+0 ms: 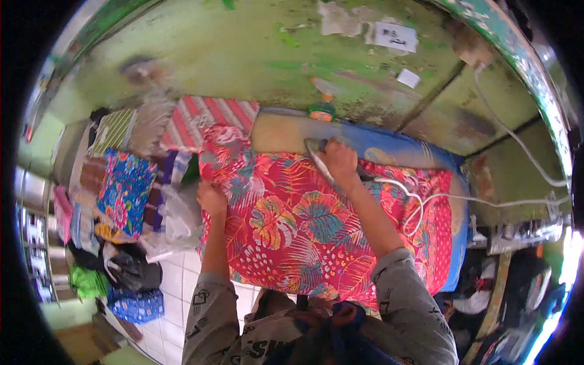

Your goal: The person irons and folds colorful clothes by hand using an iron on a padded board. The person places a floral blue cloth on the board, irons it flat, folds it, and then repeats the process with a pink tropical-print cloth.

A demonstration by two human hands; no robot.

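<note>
A red garment with a tropical leaf print (292, 228) lies spread over a padded ironing surface (283, 132). My right hand (341, 159) is closed on the handle of a clothes iron (319, 164), whose soleplate is at the garment's far edge. A white cord (456, 196) runs from near the iron to the right. At the garment's left edge rests my left hand (212, 197), partly on the cloth; whether its fingers pinch the fabric cannot be told. A spray bottle with green liquid (322, 109) stands behind the iron, by the wall.
Folded red-and-white striped cloth (182, 123), a blue floral cloth (125, 191) and clear plastic bags (178, 219) lie at the left. A green wall (237, 54) closes off the back. Bags and cloth bundles (132, 269) sit lower left, beside white floor tiles (171, 283).
</note>
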